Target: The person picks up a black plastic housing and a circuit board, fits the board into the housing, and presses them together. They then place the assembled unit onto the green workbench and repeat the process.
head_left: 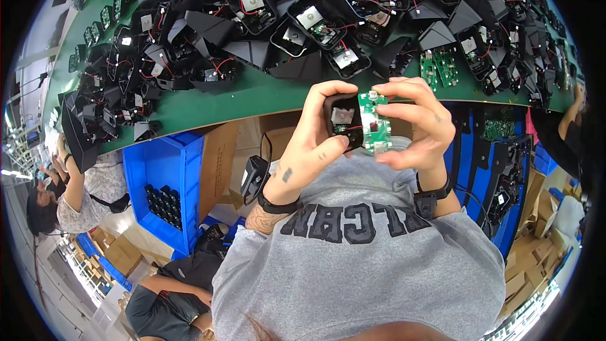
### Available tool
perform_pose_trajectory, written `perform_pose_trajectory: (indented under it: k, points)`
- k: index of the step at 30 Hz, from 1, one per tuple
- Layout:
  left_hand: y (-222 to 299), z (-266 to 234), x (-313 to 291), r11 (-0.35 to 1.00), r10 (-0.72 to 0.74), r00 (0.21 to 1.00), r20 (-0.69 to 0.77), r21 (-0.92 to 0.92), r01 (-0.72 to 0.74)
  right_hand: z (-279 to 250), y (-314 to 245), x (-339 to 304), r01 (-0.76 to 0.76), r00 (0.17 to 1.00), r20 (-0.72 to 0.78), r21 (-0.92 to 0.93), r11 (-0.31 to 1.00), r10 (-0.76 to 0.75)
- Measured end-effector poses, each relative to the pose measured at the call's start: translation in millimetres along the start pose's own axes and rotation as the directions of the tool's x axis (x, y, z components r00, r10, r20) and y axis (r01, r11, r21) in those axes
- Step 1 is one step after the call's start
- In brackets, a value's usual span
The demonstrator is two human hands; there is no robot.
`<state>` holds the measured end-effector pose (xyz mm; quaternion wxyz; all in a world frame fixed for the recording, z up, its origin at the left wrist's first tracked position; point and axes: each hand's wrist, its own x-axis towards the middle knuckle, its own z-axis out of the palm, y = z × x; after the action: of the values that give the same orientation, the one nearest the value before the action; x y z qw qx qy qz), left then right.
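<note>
Close in front of my chest, my left hand (312,127) is wrapped round a black plastic housing (355,139). Its open side faces me, and a silvery metal plate (343,115) shows inside. My right hand (420,120) pinches a green circuit board (377,127) by its two ends, thumb below and fingers above. The board stands on edge beside the housing's right side, partly covering it. A short red wire (357,127) runs between the housing and the board. Whether the board touches the housing, I cannot tell.
Many similar black housings (252,4) crowd the green table (208,106). Loose circuit boards (437,68) lie near its front edge. A blue bin (189,197) with black parts stands at left, blue trays (464,151) at right. Other people (95,183) are at left, below and far right.
</note>
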<state>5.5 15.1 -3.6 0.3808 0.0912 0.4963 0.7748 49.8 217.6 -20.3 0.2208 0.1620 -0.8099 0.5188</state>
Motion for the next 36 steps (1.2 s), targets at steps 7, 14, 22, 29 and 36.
perform_pose_trajectory:
  k: [7,14,22,29,36]
  points:
    - [-9,12,5,0.955,0.191,0.980,-0.054,0.240,-0.172,0,-4,2,0.126,0.991,0.047,-0.095,0.987,-0.122]
    - [-18,16,9,0.960,0.254,0.963,-0.086,0.143,-0.240,2,-8,5,0.148,0.988,0.078,-0.272,0.951,-0.131]
    - [-9,17,5,0.861,0.004,1.000,-0.031,-0.509,-0.019,1,-14,13,0.137,0.990,0.054,-0.241,0.961,-0.128]
    - [-27,25,-1,0.976,0.038,0.990,-0.134,-0.210,-0.065,-7,-12,14,0.141,0.968,0.232,-0.198,0.970,-0.093]
    - [-15,33,-2,0.973,0.034,0.999,-0.015,-0.226,-0.036,-10,-13,6,0.014,0.984,0.176,-0.052,0.999,-0.005]
